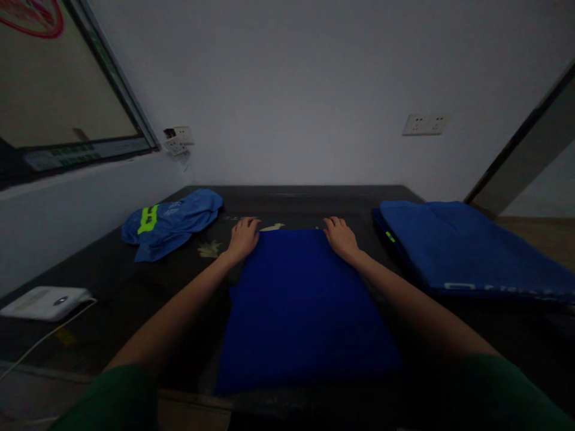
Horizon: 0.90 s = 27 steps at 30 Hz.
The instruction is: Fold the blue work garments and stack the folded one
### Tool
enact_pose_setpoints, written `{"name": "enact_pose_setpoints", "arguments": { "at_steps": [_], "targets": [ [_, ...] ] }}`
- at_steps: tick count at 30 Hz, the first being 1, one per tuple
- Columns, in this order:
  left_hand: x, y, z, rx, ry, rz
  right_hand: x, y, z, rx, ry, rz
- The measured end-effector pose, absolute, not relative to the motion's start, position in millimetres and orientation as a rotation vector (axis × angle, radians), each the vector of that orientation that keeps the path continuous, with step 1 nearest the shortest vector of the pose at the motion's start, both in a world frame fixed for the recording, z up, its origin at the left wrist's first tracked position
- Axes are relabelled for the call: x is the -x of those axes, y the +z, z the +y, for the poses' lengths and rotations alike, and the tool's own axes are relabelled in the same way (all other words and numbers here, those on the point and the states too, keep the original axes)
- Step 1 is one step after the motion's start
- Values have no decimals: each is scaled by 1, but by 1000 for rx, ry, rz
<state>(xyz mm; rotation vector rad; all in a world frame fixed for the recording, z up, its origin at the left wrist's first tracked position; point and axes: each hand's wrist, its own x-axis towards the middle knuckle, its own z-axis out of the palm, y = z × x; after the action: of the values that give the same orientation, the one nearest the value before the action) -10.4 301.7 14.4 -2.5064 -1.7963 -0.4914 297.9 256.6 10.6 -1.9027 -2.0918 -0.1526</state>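
Note:
A deep blue folded cloth (309, 305), probably a garment, lies flat before me on the dark table. At its far left corner rests my left hand (245, 237), palm down with fingers stretched forward and slightly bent. My right hand (340, 237) lies the same way at the far right corner. Both hands touch the cloth's edges, and neither is seen lifting it. A small flap of cloth sticks out on the left side.
A crumpled blue garment (177, 221) with a yellow-green strip lies at the left. On the right sits a stack of folded blue cloth (467, 245). A white device (45, 303) with a cable is at the near left. Wall sockets (424, 124) are above the dark table (305, 206).

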Motion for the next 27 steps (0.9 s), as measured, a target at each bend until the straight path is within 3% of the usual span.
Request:
{"name": "enact_pose_setpoints", "arguments": {
  "at_steps": [4,11,17,27],
  "targets": [
    [-12,-1,270,2869,-388,-1505,-281,-6,241,1787,73,-2225],
    [-8,-27,266,2924,-329,-1701,-298,-27,235,1912,60,-2225],
    [-5,-25,265,2838,-279,-1828,-313,-28,236,2114,90,-2096],
    [3,3,248,2714,-233,-2012,-316,-8,211,2076,-36,-1993]
  ]
}}
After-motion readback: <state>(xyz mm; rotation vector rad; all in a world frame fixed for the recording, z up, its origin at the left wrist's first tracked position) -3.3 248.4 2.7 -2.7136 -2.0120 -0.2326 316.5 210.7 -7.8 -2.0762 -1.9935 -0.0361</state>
